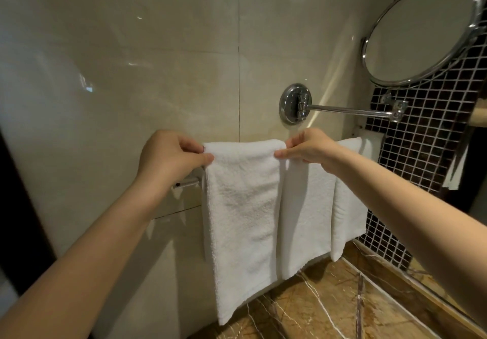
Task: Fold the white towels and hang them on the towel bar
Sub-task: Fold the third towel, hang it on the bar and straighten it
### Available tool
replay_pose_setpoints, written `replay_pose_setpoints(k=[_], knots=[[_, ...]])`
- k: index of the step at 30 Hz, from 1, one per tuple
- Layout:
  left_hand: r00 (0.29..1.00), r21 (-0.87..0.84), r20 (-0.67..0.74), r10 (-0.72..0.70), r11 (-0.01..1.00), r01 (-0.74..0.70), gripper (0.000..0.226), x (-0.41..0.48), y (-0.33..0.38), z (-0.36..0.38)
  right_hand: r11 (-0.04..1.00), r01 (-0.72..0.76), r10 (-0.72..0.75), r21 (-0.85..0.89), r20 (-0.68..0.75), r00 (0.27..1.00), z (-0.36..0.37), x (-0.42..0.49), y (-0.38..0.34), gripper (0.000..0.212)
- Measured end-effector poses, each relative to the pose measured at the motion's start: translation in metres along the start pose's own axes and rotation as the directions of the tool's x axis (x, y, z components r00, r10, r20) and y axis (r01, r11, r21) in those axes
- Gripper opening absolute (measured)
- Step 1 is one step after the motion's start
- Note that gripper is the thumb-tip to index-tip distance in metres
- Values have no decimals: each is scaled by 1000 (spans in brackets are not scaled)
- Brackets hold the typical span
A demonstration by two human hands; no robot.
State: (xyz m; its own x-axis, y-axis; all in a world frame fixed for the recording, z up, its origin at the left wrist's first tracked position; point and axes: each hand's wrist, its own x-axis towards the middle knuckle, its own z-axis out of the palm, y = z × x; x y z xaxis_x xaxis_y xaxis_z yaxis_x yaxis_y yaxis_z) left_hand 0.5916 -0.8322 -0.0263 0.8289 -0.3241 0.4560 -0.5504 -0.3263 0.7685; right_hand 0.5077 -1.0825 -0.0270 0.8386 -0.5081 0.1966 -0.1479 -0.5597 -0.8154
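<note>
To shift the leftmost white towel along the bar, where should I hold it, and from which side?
Take the leftmost folded white terry towel at its two top corners, where it bends over the chrome towel bar, coming from the front. That fold is narrow and supported; the left hand and right hand pinch it there.

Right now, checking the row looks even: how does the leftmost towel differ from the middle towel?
The leftmost towel is pinched at its top corners by the left hand and right hand; the middle towel hangs ungripped. The leftmost towel's bottom edge shows lower than the middle towel's. Both are white and hang on the towel bar.
</note>
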Motion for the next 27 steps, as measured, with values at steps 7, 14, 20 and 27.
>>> replay_pose_setpoints(k=[7, 14, 20, 27], knots=[[1000, 116, -13, 27, 993, -25, 21, -11, 0, 6, 997, -5, 4, -75, -14, 1000, 5, 0, 7, 21], [987, 295, -50, 154, 946, -132, 16, -16, -11, 16, 965, 153, -186, -213, -145, 972, 11, 1, 17, 36], [909, 461, 119, 399, 788, -407, 22, -10, -23, 24, 835, 373, -416, -406, -20, 909, 12, -5, 28, 21], [796, 526, -113, 594, 716, -459, 7, -52, -39, 34, 908, 399, -414, -124, -395, 820, 56, -43, 71, 30]])
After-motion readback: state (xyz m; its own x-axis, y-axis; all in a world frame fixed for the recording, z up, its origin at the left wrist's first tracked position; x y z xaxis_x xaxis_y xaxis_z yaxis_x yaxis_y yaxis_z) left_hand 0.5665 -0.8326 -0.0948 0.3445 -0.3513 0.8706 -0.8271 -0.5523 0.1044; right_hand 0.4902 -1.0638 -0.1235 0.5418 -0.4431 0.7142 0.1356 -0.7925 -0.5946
